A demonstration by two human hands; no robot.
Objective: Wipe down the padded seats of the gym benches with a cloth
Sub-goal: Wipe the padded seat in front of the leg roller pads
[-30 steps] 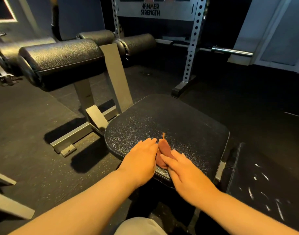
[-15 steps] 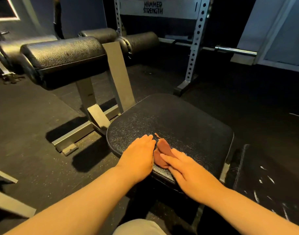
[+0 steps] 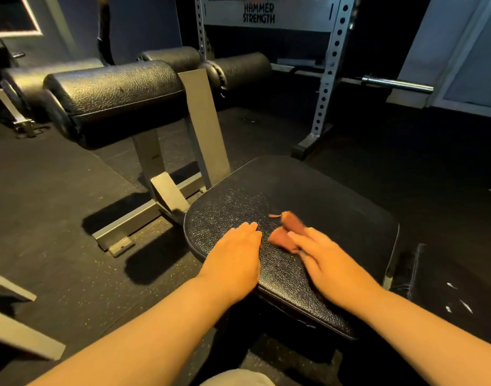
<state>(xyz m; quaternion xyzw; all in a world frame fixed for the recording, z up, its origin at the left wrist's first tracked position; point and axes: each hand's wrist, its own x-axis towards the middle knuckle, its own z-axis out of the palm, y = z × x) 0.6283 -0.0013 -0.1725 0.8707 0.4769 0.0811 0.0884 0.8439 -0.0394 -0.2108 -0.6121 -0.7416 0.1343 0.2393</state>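
A black padded seat [image 3: 308,190] fills the middle of the view. A small reddish-brown cloth [image 3: 290,225] lies bunched on its near half. My right hand [image 3: 326,260] presses on the cloth with straight fingers and is blurred by motion. My left hand [image 3: 233,256] rests flat on the seat's near left corner, a short gap left of the cloth, holding nothing.
Black roller pads [image 3: 113,90] on a grey steel frame [image 3: 202,129] stand to the far left. A perforated rack upright [image 3: 326,79] and a barbell end [image 3: 397,84] are behind. A scuffed black pad [image 3: 447,288] sits at lower right. The floor is dark rubber.
My right hand has slid the cloth to the right across the seat, opening a gap from my left hand. The left hand stays flat in place.
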